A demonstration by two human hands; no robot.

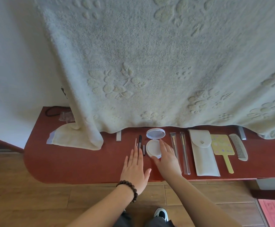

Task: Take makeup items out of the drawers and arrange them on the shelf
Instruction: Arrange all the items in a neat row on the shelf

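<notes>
On the red-brown shelf (78, 164) lies an open white round compact (152, 147) with its clear lid (155, 133) flipped back. My right hand (166, 157) rests flat on the compact's right side, fingers spread, gripping nothing. My left hand (136, 167), with a bead bracelet on the wrist, lies flat on the shelf, its fingertips over the lower ends of a black pencil (140, 141) and a thin pale stick (135, 142). Right of the compact lie two packaged brushes (185, 154), a white pouch (203, 153), a yellow hand mirror (222, 149) and a grey comb (239, 147).
A large cream towel (150, 63) hangs over the back of the shelf, its corner folded on the left (78, 140). A black hair tie (51, 111) lies at the far left. Wooden floor (35, 202) is below, and a pink sheet (274, 212) at the lower right.
</notes>
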